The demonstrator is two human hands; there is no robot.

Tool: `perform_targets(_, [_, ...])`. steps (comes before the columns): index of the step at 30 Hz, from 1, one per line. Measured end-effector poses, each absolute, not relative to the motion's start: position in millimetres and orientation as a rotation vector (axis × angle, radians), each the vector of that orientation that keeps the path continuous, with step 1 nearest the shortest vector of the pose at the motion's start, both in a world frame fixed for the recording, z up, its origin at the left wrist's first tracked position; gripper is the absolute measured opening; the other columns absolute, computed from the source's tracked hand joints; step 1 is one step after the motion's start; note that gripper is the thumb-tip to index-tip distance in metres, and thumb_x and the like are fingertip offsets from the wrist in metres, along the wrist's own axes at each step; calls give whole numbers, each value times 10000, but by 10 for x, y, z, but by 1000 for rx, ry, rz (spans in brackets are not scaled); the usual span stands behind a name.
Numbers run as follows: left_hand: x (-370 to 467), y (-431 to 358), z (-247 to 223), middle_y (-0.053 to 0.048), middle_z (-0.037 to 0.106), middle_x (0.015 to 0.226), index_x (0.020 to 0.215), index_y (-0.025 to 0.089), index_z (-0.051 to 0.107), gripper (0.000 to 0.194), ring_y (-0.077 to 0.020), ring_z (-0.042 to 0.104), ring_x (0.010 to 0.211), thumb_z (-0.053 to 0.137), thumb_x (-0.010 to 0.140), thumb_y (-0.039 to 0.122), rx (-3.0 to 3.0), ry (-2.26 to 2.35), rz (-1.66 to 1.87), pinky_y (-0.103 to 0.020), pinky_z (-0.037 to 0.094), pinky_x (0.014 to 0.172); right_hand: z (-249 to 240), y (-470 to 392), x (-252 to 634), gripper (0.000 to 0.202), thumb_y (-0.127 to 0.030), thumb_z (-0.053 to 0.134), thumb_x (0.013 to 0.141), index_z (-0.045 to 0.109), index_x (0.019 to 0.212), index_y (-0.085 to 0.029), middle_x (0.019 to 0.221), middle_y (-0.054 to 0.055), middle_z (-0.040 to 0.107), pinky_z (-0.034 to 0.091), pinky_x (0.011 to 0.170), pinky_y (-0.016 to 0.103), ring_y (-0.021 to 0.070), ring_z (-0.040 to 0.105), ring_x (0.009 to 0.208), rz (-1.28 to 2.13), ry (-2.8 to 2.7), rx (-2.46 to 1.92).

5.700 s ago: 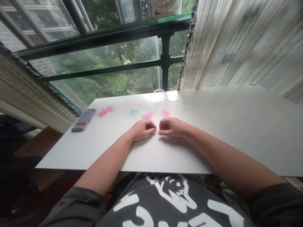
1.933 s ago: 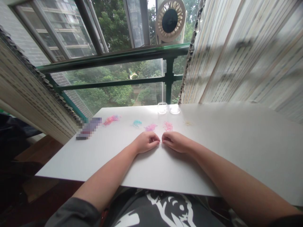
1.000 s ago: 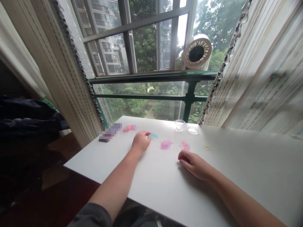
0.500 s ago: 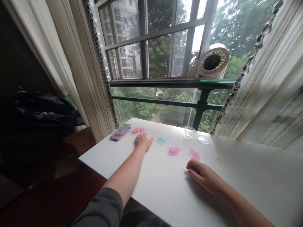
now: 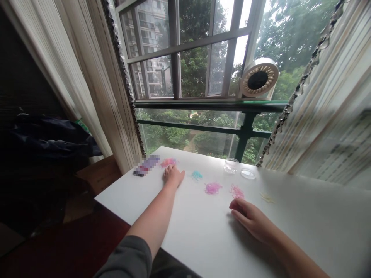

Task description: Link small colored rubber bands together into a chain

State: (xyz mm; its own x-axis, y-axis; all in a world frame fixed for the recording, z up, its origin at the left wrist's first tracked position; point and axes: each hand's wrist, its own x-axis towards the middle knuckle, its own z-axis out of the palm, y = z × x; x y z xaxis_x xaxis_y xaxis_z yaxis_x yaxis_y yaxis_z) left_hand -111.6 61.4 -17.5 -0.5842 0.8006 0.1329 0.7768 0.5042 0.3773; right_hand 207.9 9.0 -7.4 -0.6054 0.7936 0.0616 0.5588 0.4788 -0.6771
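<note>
Across the white tabletop [image 5: 197, 224], our left hand [image 5: 174, 177], fingers spread, reaches the mixed-colour pile's [image 5: 169, 161] near edge, apparently to select strands; lifting one calls for a fine pinch. Our right hand [image 5: 251, 219] curls beside the pink pile [image 5: 237, 191]; we cannot tell whether it grips anything.

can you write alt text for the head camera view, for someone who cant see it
Two bare hands over a white table: the left hand at a mixed-colour pile, the right hand near a pink pile. Blue, purple and yellow piles and a clear round container also lie there.
</note>
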Motion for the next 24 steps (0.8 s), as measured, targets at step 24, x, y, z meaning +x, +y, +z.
perform_targets(24, [-1267,546,-103,-122,633,1098,1067,153,621,351,-225,564,1044,558,744,272,1494,2402,1068,-314,417,909,-80,94,2046,143,-273,436,806,542,861,-194,669,-4,527,370,588,267,143,468,620,852,-2341,-1106])
